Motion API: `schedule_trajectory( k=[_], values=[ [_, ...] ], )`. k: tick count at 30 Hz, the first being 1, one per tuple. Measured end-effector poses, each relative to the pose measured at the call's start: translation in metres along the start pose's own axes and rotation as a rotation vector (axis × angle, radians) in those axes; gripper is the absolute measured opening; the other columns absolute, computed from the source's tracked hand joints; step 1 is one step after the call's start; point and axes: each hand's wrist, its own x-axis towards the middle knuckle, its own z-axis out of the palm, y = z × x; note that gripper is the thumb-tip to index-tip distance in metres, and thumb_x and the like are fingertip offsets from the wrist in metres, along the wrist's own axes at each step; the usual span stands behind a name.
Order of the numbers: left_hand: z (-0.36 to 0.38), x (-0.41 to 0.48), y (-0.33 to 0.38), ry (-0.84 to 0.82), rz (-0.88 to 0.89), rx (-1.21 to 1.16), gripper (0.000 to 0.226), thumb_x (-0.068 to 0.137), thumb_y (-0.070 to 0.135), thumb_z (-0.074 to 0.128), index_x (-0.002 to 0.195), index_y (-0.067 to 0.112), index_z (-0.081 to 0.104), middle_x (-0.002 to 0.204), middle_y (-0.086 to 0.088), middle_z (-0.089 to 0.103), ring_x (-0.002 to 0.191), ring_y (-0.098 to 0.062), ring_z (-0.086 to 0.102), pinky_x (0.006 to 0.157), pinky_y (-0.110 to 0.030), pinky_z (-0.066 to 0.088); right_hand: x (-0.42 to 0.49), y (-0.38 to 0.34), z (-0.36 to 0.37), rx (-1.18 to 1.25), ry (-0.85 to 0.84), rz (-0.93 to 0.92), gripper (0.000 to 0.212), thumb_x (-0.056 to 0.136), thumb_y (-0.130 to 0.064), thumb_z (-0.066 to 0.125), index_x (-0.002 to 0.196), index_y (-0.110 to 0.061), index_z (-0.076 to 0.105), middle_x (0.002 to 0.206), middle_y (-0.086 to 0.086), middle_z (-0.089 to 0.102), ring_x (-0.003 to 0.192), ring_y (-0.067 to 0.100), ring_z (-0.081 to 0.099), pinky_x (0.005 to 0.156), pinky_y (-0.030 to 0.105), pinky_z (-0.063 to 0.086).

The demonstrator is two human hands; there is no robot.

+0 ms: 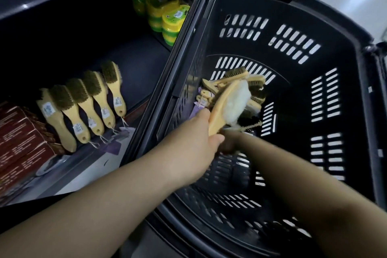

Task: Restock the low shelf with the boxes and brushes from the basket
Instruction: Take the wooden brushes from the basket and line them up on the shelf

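Reading from the left, red boxes are stacked at the end of the low shelf. Just beside them, five wooden brushes lie in an overlapping row, each leaning on its neighbour, with string tags trailing toward the front edge. Green and yellow tubs stand further back. The black basket sits just beside the shelf front, its near rim lying between the shelf and both hands. Inside it, the left hand curls fingers and thumb round the very end of the handle of a white-bristled brush, head raised and blurred, above a loose pile of brushes. The right hand is mostly hidden behind the left, so whether its fingers are apart or closed cannot be told. Probable failures: a hold so far down the handle lets the heavier head swing or slip. The head may clip the basket rim on the way across. A careless placement against the leaning row could push it over in sequence. A trailing tag could also snag and drag a neighbouring brush out of line.
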Motion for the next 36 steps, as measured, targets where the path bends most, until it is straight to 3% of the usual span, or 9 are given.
schedule_trajectory(
  k=[2,6,11,15,19,24,27,30,36],
  values=[
    [0.000,0.001,-0.001,0.041,0.033,0.012,0.019,0.096,0.025,0.046,0.113,0.019,0.040,0.096,-0.005,0.056,0.083,-0.023,0.062,0.074,-0.047,0.055,-0.020,0.013,-0.032,0.109,-0.157,-0.017,0.026,0.084,-0.016,0.055,0.106,-0.004,0.062,0.087,0.013,0.061,0.076,0.027,0.058,0.066,0.034,0.047],
    [0.000,0.003,-0.004,0.111,0.058,-0.048,0.014,0.095,0.019,0.049,0.108,0.021,0.047,0.095,0.008,0.057,0.082,-0.012,0.060,0.063,-0.027,0.050,-0.082,0.042,-0.094,0.375,-0.289,-0.124,0.030,0.075,-0.010,0.064,0.103,-0.018,0.069,0.077,-0.005,0.066,0.067,0.006,0.056,0.051,0.016,0.041],
    [-0.001,-0.001,-0.003,0.054,0.071,-0.118,0.012,0.091,0.019,0.057,0.088,0.028,0.050,0.087,-0.001,0.063,0.071,-0.018,0.060,0.062,-0.033,0.050,-0.126,0.049,-0.117,0.785,-0.447,-0.393,0.064,0.060,-0.015,0.062,0.112,0.020,0.052,0.064,0.001,0.060,0.045,0.002,0.047,0.040,0.009,0.038],
    [-0.004,-0.003,0.001,-0.061,-0.018,-0.296,0.009,0.096,0.031,0.049,0.093,0.029,0.057,0.082,0.009,0.067,0.069,-0.001,0.061,0.055,-0.017,0.047,-0.135,0.038,-0.120,0.920,-0.390,-0.519,0.042,0.063,-0.027,0.056,0.091,0.004,0.058,0.060,0.005,0.063,0.039,0.005,0.048,0.037,0.012,0.038],
    [-0.009,-0.002,0.000,-0.167,-0.055,-0.375,0.023,0.084,0.036,0.064,0.103,0.025,0.058,0.088,0.003,0.072,0.082,-0.010,0.067,0.068,-0.025,0.050,-0.122,0.030,-0.122,0.975,-0.278,-0.542,0.034,0.066,-0.028,0.061,0.089,-0.003,0.062,0.068,0.009,0.066,0.044,0.008,0.057,0.039,0.014,0.046],
    [-0.001,0.003,-0.007,0.107,-0.063,-0.336,0.030,0.078,0.004,0.070,0.096,0.021,0.052,0.083,-0.002,0.064,0.054,-0.005,0.062,0.041,-0.015,0.045,-0.072,0.021,-0.118,1.268,-0.020,-0.438,0.042,0.083,-0.054,0.054,0.090,-0.014,0.065,0.077,0.004,0.066,0.065,0.013,0.065,0.057,0.021,0.056],
    [0.004,0.009,-0.010,0.221,-0.038,-0.246,0.025,0.083,0.007,0.064,0.098,0.021,0.049,0.084,-0.004,0.061,0.061,-0.013,0.060,0.042,-0.021,0.046,-0.016,0.022,-0.097,0.920,0.399,-0.150,0.024,0.093,-0.035,0.051,0.101,-0.014,0.060,0.095,0.005,0.064,0.090,0.025,0.060,0.072,0.032,0.054],
    [0.002,0.012,-0.010,0.264,-0.042,-0.218,0.028,0.084,0.011,0.064,0.106,0.022,0.051,0.092,-0.004,0.063,0.078,-0.021,0.063,0.067,-0.039,0.056,0.032,0.029,-0.064,0.308,0.433,0.100,0.057,0.086,-0.034,0.062,0.132,-0.008,0.040,0.129,0.014,0.051,0.119,0.032,0.049,0.099,0.040,0.042],
    [0.005,0.015,-0.007,0.327,-0.089,-0.212,0.026,0.087,0.017,0.061,0.110,0.017,0.049,0.095,-0.004,0.063,0.081,-0.023,0.064,0.069,-0.039,0.053,0.069,0.032,-0.039,0.175,0.561,0.120,0.050,0.089,-0.024,0.053,0.134,-0.012,0.034,0.135,0.016,0.045,0.119,0.036,0.048,0.095,0.042,0.042]
  ],
)
